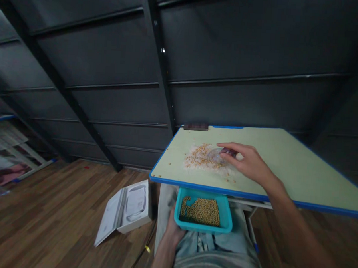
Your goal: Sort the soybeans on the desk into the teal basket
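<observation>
My right hand (247, 161) rests on the pale green desk (291, 164), fingers curled around a small clear object (218, 154) I cannot name. That object touches a heap of yellow beans mixed with white grains (200, 157). Below the desk's front edge my left hand (171, 229) holds a blue tray (227, 216) by its left side, above my lap. The tray holds many yellow beans (201, 211). The left hand's fingers are mostly hidden behind the tray.
The desk has a blue rim (212, 187). A white open box (127, 209) lies on the wooden floor to the left. Dark metal wall panels (200, 71) stand behind the desk. Papers and a shelf (4, 149) sit at far left.
</observation>
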